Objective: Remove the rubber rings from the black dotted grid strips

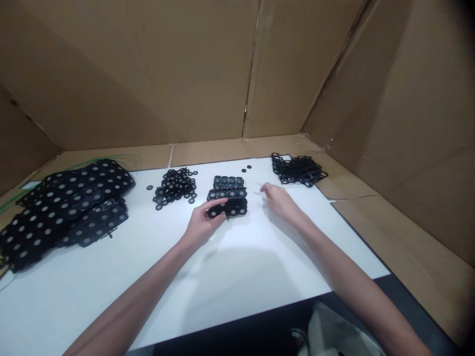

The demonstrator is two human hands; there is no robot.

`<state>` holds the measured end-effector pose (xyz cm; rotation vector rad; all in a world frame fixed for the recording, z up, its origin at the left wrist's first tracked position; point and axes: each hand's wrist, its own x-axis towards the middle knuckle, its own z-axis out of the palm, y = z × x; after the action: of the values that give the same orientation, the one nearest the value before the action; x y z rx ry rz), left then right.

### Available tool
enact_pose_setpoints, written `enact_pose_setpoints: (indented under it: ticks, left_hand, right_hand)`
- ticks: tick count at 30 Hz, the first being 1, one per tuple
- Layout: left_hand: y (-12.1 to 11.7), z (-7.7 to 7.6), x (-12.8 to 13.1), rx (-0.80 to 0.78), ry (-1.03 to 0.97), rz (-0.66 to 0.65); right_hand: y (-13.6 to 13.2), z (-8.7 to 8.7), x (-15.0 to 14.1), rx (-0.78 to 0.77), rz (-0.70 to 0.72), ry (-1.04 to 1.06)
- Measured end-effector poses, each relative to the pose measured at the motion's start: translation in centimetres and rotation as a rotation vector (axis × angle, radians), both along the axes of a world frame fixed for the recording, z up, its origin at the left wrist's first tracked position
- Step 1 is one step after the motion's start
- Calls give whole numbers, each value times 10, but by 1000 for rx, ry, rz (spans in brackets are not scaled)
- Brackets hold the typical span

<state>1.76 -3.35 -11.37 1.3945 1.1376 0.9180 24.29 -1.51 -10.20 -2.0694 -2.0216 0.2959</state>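
Observation:
My left hand (203,223) grips the near left edge of a black plastic grid sheet (228,195) with round grey-centred parts in its cells; the sheet lies bent on the white table (222,277). My right hand (277,199) hovers just right of the sheet, fingers pinched on a thin pale stick-like tool. A loose heap of small black rings with grey centres (175,187) lies left of the sheet. Two single rings (246,168) lie behind it.
A big stack of filled black grid sheets (67,205) covers the left of the table. A pile of hollow black frames (298,169) sits at the back right. Cardboard walls (237,69) close in the back and sides. Green wire lies at the far left.

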Motion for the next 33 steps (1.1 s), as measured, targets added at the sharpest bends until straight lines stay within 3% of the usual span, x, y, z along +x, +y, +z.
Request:
enact_pose_setpoints:
  ticks: [2, 7, 12, 16, 19, 22, 28, 33]
  left_hand:
    - [1, -2, 0, 10, -26, 11]
    - [4, -9, 0, 22, -130, 75]
    - [1, -1, 1, 39, -35, 110]
    - [-8, 14, -1, 76, 8, 64]
    - [-19, 23, -3, 102, 30, -3]
    - [-31, 26, -6, 115, 71, -56]
    - [-51, 22, -18, 135, 97, -205]
    - [-66, 26, -28, 111, 57, -361]
  right_hand:
    - [-3, -6, -10, -60, -42, -87]
    - [-6, -23, -27, 2, -172, -206]
    - [-7, -26, -30, 102, -221, -192]
    - [-8, -12, -32, 129, -126, 230]
    - [-5, -6, -37, -161, -121, 753]
    - [-4, -6, -45, -399, -167, 1140]
    - [-9, -3, -60, -360, -159, 1488]
    - [4, -9, -73, -350, -237, 1575]
